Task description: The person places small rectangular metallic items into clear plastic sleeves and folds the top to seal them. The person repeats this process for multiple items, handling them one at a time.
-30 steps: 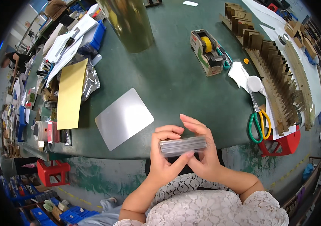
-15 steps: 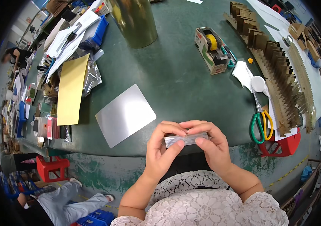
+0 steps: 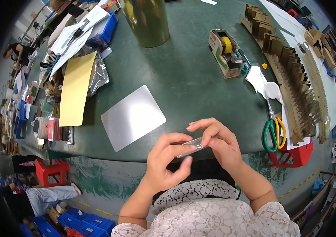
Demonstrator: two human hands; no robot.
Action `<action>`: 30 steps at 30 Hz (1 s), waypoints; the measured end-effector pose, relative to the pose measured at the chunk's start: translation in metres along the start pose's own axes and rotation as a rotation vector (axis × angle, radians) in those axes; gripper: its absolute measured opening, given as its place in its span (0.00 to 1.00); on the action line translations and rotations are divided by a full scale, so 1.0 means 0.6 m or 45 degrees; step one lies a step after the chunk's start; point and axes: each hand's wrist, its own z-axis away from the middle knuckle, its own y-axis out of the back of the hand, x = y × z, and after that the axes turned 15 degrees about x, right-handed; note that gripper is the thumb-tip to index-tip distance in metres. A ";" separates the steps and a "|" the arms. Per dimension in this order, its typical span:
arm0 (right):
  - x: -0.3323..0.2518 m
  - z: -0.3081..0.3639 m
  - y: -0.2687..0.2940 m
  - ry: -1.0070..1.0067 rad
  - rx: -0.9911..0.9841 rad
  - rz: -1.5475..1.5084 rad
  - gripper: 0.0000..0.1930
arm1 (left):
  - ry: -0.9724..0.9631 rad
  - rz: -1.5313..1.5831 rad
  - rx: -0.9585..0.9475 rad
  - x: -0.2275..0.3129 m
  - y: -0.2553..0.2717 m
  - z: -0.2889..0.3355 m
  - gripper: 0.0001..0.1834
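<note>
Near the front edge of the table, my two hands hold a small, shiny silvery stack (image 3: 196, 143) of thin pieces, tilted up toward the right. My left hand (image 3: 167, 160) has its fingers along the left part of the stack, with the thumb held below and apart from it. My right hand (image 3: 224, 144) pinches the right end between thumb and fingers, while its index finger reaches out over the top. Fingers cover both ends of the stack. To the left of my hands lies a flat silver plate (image 3: 133, 118) with rounded corners.
Scissors (image 3: 271, 130) with one green and one yellow handle lie at right, beside a slotted rack (image 3: 290, 87) of brown plates. Farther back are a tape dispenser (image 3: 227, 55) and a tall olive cylinder (image 3: 146, 23). A yellow sheet (image 3: 77, 91) rests at left. Red stools (image 3: 52, 172) stand beyond the table edge.
The stack has turned from level to tilted in my hands. My left thumb has come off its near face, and my right index finger has lifted. The person at lower left has shifted left.
</note>
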 end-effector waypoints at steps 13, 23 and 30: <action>-0.121 -0.178 0.150 0.343 0.630 0.913 0.19 | -0.346 -0.403 0.321 -0.016 -0.031 0.029 0.19; -0.087 -0.247 0.190 -0.020 0.480 0.869 0.14 | -0.341 -0.440 0.337 -0.013 -0.033 0.040 0.20; -0.050 -0.204 0.211 0.133 0.583 0.915 0.10 | -0.385 -0.446 0.337 -0.016 -0.033 0.038 0.22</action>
